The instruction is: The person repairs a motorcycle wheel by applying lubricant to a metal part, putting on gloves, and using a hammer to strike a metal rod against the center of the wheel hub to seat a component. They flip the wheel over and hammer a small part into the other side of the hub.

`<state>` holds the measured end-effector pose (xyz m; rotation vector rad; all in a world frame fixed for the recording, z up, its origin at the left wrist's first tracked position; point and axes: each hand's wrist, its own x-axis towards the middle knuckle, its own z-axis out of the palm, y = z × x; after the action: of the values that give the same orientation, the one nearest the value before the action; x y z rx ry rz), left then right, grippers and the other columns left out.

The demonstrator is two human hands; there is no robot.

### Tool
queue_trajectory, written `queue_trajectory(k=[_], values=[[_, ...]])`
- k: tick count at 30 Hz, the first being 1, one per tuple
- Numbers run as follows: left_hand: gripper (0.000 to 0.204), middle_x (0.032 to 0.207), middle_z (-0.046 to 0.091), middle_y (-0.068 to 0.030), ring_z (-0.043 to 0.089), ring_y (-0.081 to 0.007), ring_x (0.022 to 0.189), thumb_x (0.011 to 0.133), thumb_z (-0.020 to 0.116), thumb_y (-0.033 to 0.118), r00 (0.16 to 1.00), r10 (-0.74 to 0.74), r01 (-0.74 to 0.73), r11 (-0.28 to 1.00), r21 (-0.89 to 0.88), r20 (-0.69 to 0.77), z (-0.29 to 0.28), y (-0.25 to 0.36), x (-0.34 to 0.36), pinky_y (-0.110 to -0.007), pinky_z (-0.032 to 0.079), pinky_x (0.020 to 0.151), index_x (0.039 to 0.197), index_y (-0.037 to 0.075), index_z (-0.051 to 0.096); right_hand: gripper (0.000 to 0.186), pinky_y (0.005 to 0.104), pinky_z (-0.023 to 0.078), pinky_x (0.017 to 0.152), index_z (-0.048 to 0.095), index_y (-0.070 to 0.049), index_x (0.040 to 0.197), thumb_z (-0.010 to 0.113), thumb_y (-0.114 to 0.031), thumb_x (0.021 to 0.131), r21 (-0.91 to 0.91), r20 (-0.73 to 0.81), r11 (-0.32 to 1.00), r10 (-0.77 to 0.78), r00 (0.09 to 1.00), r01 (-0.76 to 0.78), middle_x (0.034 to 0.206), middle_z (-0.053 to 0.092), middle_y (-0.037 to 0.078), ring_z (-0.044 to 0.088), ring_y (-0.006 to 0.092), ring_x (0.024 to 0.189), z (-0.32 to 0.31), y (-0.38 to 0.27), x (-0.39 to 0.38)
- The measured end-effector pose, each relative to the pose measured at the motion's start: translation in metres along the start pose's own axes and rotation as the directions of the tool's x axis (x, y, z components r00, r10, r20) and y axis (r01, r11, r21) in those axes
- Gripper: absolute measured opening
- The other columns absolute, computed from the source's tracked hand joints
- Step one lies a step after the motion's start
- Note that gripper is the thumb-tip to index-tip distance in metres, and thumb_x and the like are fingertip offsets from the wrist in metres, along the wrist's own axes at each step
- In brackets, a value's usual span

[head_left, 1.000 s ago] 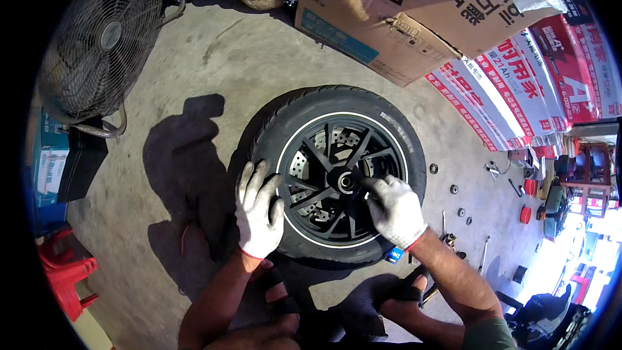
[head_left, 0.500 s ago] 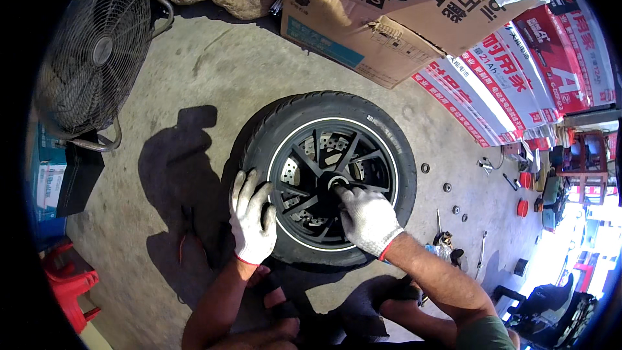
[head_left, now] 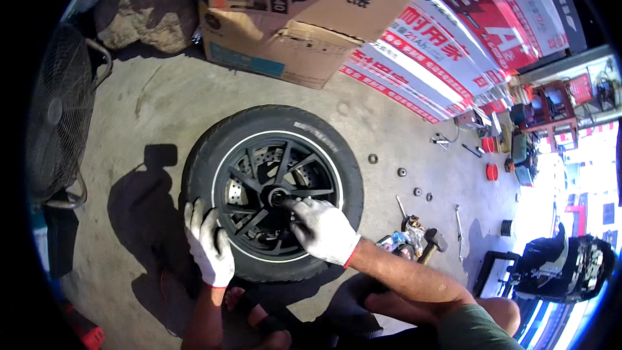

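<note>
A motorcycle wheel [head_left: 280, 118] with a black tyre, a white stripe and dark spokes lies flat on the concrete floor. Drilled brake discs show between its spokes. My left hand [head_left: 209, 246], in a white knit glove with soiled fingertips, rests on the tyre's near left side with its fingers stretched out. My right hand [head_left: 324, 230], gloved the same way, is over the spokes. Its fingers are curled closed just right of the round hub [head_left: 278, 198]; whatever they may hold is hidden. The hub's bore now shows as a dark hole within a ring.
Small rings and bearings [head_left: 402, 172] lie right of the wheel. A hammer [head_left: 435, 240] and a wrench [head_left: 459, 230] sit nearer me. Cardboard boxes [head_left: 285, 58] stand at the back, a floor fan [head_left: 58, 116] at the left, and a dark vehicle part [head_left: 557, 266] at the right.
My right fingers have drawn back from the hub's centre to its right side. The left hand stays against the tyre. The whole scene has shifted left in the view.
</note>
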<state>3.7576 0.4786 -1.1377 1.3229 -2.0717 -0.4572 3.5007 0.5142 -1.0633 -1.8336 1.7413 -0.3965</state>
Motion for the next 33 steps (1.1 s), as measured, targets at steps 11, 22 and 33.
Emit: queue_trajectory(k=[11, 22, 33], values=[[0.033, 0.148, 0.043, -0.0199, 0.037, -0.041, 0.138, 0.098, 0.049, 0.014, 0.995, -0.086, 0.087, 0.996, -0.023, 0.04, 0.003, 0.005, -0.006, -0.051, 0.031, 0.113, 0.128, 0.002, 0.055, 0.027, 0.0461, 0.055, 0.076, 0.069, -0.005, 0.109, 0.051, -0.015, 0.091, 0.46, -0.046, 0.507, 0.833, 0.551, -0.729, 0.088, 0.07, 0.022, 0.069, 0.0387, 0.082, -0.034, 0.164, -0.104], [0.042, 0.148, 0.042, -0.0232, 0.035, -0.0418, 0.14, 0.103, 0.045, 0.03, 0.991, -0.126, 0.126, 0.992, -0.004, 0.048, 0.011, -0.01, -0.016, -0.051, 0.029, 0.114, 0.131, 0.0, 0.056, 0.036, 0.0467, 0.054, 0.085, 0.071, -0.005, 0.102, 0.056, -0.034, 0.087, 0.01, -0.185, 0.593, 0.792, 0.582, -0.805, 0.096, 0.07, 0.025, 0.068, 0.0403, 0.095, -0.014, 0.226, -0.184], [0.038, 0.148, 0.043, -0.0233, 0.036, -0.0413, 0.139, 0.1, 0.049, 0.02, 0.995, -0.097, 0.098, 0.995, -0.018, 0.03, 0.011, 0.0, -0.013, -0.05, 0.028, 0.114, 0.131, -0.001, 0.056, 0.032, 0.0453, 0.051, 0.088, 0.062, -0.005, 0.114, 0.062, -0.016, 0.085, 0.033, -0.467, 0.715, 0.629, 0.622, -0.699, 0.104, 0.064, 0.024, 0.063, 0.0416, 0.099, -0.029, 0.193, -0.188]])
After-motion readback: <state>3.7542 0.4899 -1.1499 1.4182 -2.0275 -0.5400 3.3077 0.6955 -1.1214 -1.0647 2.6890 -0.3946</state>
